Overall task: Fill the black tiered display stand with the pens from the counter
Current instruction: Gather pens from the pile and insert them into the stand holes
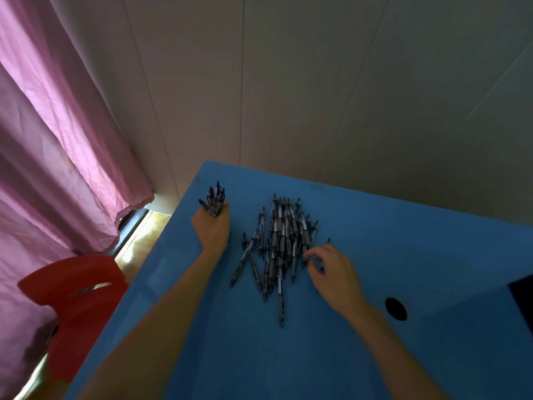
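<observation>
A loose pile of dark pens lies in the middle of the blue counter. My left hand is closed around a bundle of several pens, held upright near the counter's far left corner. My right hand rests at the right edge of the pile, fingers pinching one pen whose tip sticks out beyond the fingers. The black tiered display stand does not show in this view.
A round black hole sits in the counter, right of my right forearm. A red plastic chair stands left of the counter, in front of a pink curtain. A grey wall runs behind the counter. A dark object cuts in at the right edge.
</observation>
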A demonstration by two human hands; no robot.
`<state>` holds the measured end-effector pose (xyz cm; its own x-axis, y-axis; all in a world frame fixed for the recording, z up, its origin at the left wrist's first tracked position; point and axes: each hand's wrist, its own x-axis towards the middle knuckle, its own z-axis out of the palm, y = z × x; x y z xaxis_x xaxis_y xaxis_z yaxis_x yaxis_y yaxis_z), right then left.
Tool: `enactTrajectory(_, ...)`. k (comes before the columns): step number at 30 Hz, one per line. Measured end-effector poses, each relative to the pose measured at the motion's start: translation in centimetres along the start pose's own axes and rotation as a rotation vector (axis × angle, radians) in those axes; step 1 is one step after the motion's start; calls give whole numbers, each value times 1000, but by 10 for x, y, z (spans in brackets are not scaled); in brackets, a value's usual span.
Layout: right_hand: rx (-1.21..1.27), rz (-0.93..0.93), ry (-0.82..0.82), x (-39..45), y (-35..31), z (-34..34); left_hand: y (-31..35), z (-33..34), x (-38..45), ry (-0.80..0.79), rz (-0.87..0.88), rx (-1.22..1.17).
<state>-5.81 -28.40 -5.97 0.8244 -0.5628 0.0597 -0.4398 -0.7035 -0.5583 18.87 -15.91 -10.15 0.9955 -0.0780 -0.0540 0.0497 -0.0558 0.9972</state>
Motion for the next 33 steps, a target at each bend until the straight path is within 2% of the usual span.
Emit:
enactTrajectory(8,13,1,-10,1,-5,7,8,-2,-3,40,170,0)
enactTrajectory(13,1,1,-27,-1,-5,8,15,1,-4,62,207,46)
enactTrajectory(19,-13,-21,10,1,-5,10,9,-4,-4,22,61,91)
enactTrajectory(23,-7,-21,27,6,-11,8,13,-8,2,17,22,129)
enactTrajectory(26,-12,-20,44,8,-19,5,20,-11,2,-41,40,229)
enactTrajectory(33,44,23,93,0,-43,-15,60,-25,-28,-300,94,489)
